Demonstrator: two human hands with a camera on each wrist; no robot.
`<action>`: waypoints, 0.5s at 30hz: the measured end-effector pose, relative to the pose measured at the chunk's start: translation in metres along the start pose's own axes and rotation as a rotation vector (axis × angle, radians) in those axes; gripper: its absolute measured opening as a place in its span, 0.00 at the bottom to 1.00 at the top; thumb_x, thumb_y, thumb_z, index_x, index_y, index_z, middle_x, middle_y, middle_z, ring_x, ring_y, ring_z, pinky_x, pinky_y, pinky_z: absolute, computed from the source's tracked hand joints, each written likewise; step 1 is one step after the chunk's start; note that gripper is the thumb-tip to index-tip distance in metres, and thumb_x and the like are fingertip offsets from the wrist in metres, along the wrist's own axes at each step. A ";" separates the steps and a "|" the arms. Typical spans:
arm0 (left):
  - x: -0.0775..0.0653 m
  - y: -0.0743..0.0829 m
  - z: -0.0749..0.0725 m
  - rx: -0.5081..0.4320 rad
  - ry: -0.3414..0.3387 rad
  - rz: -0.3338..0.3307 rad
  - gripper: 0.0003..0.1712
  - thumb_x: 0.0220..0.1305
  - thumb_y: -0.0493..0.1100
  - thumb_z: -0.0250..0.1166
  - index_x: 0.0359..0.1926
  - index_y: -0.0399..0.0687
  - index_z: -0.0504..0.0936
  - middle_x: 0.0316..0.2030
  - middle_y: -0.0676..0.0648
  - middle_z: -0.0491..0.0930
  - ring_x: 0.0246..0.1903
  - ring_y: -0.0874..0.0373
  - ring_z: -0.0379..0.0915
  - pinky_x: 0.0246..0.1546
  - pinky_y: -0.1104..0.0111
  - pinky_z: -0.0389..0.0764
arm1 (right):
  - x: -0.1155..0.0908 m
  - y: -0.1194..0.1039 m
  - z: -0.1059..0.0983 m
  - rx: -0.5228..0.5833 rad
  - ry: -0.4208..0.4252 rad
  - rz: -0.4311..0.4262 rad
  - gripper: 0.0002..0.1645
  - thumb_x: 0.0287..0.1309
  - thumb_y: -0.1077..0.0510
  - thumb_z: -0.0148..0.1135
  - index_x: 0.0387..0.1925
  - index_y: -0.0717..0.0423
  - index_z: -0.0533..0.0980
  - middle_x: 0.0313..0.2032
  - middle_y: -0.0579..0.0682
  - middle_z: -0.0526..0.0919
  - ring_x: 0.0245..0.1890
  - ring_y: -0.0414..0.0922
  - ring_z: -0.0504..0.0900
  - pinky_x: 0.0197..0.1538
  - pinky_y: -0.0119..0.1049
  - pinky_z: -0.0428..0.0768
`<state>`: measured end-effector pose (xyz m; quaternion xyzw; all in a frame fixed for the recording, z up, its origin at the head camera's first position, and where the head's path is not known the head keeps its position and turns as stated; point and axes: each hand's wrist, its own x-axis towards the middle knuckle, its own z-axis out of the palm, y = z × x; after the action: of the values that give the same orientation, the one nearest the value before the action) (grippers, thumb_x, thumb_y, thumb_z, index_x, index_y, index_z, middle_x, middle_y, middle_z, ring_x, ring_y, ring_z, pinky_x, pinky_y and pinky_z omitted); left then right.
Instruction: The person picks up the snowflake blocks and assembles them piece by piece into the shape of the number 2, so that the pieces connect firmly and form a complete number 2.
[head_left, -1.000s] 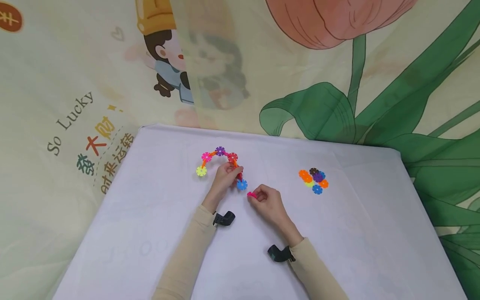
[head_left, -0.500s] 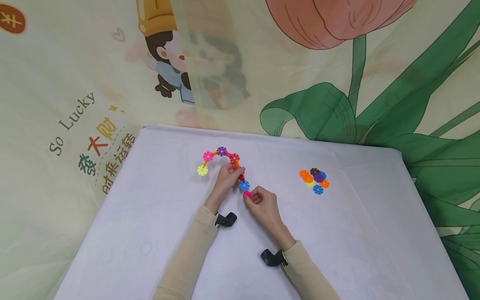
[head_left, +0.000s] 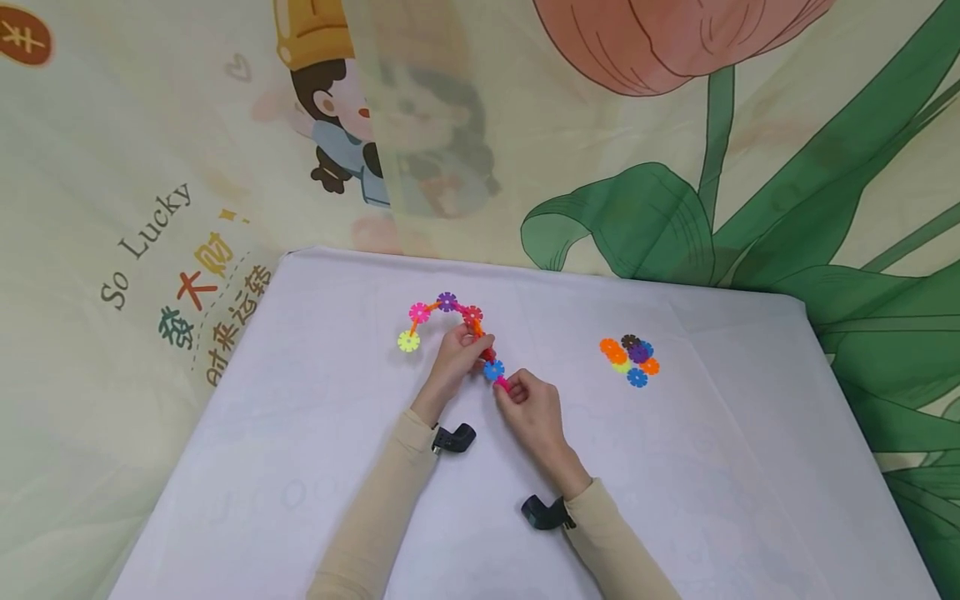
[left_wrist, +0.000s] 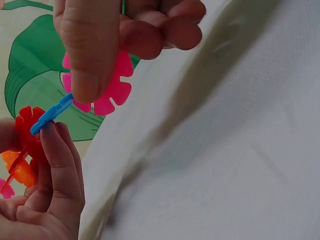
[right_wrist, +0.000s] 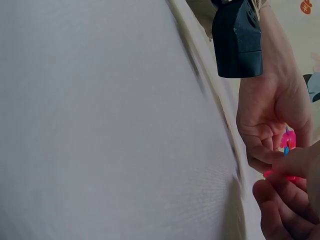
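Observation:
An arched chain of interlocking snowflake discs, with a yellow disc (head_left: 408,342) at its far end and a purple disc (head_left: 447,302) at the top, is held up over the table. My left hand (head_left: 452,362) grips it near a red disc (left_wrist: 29,122), by the lower end. That end finishes in a blue disc (left_wrist: 52,114), seen edge-on in the left wrist view. Between thumb and fingers my right hand (head_left: 534,408) pinches a pink disc (left_wrist: 120,85), its edge meeting the blue one's. The thumb covers part of the pink disc.
On the white-covered table (head_left: 360,417), a small pile of loose discs (head_left: 628,360) in orange, blue, purple, brown and yellow lies to the right. A printed backdrop (head_left: 465,150) hangs behind the table's far edge. Each wrist wears a black camera (head_left: 455,438).
The right hand has brought the pink disc leftward to the blue disc; a second ago they were apart. The left hand and the chain have shifted slightly right.

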<state>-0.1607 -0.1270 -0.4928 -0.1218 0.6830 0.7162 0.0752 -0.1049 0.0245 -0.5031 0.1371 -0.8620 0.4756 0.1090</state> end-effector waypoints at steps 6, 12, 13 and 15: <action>-0.002 0.002 0.001 0.029 -0.035 0.016 0.14 0.67 0.44 0.64 0.46 0.38 0.74 0.25 0.50 0.82 0.24 0.60 0.73 0.31 0.73 0.76 | 0.000 0.000 0.000 -0.056 0.008 -0.056 0.09 0.51 0.65 0.72 0.23 0.59 0.78 0.16 0.46 0.78 0.18 0.36 0.71 0.23 0.29 0.73; -0.002 0.001 0.002 0.019 -0.045 0.022 0.13 0.68 0.43 0.63 0.45 0.38 0.74 0.24 0.51 0.82 0.25 0.60 0.73 0.31 0.73 0.74 | -0.001 0.001 0.001 -0.060 0.035 -0.088 0.09 0.51 0.66 0.71 0.22 0.59 0.78 0.15 0.45 0.76 0.17 0.36 0.69 0.22 0.29 0.70; -0.002 0.000 0.003 0.017 -0.044 0.026 0.12 0.68 0.43 0.63 0.45 0.38 0.74 0.24 0.51 0.82 0.25 0.60 0.73 0.30 0.74 0.74 | -0.001 0.000 0.002 -0.061 0.035 -0.088 0.09 0.52 0.66 0.71 0.22 0.59 0.78 0.15 0.45 0.75 0.17 0.36 0.69 0.22 0.29 0.70; -0.003 0.000 0.003 0.010 -0.046 0.025 0.11 0.68 0.42 0.63 0.44 0.39 0.74 0.24 0.50 0.82 0.25 0.60 0.74 0.31 0.74 0.75 | -0.002 0.000 0.002 -0.071 0.032 -0.081 0.09 0.53 0.66 0.70 0.23 0.59 0.78 0.15 0.44 0.74 0.17 0.36 0.68 0.21 0.29 0.68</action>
<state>-0.1584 -0.1239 -0.4923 -0.0965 0.6863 0.7161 0.0827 -0.1029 0.0234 -0.5048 0.1603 -0.8701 0.4423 0.1467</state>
